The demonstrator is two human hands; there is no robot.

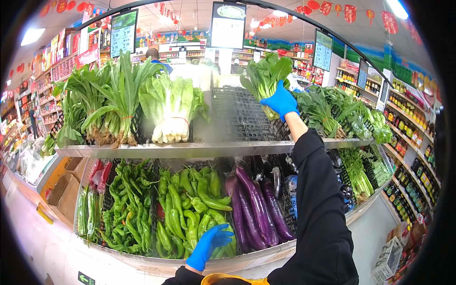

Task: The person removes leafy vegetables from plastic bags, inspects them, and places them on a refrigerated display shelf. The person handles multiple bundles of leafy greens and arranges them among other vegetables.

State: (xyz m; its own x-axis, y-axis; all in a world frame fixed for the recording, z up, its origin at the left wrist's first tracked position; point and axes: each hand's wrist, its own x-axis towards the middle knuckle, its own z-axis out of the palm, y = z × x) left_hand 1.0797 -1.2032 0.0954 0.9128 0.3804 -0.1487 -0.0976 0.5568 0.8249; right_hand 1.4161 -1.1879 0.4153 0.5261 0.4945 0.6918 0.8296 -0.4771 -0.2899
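My right hand, in a blue glove, grips a bunch of leafy greens by its stems at the right part of a black plastic crate on the upper shelf. My left hand, also gloved in blue, hangs over the front of the lower shelf with fingers apart, holding nothing. Under and beside it lie light green peppers. Long purple eggplants lie to its right. Left of the crate stands a bundle of pale-stemmed lettuce-like greens with a red band.
The metal edge of the upper shelf runs between the tiers. Leafy bunches with roots stand at the left, more greens at the right. Wrinkled green peppers fill the lower left. A person is in the background. A white crate sits lower right.
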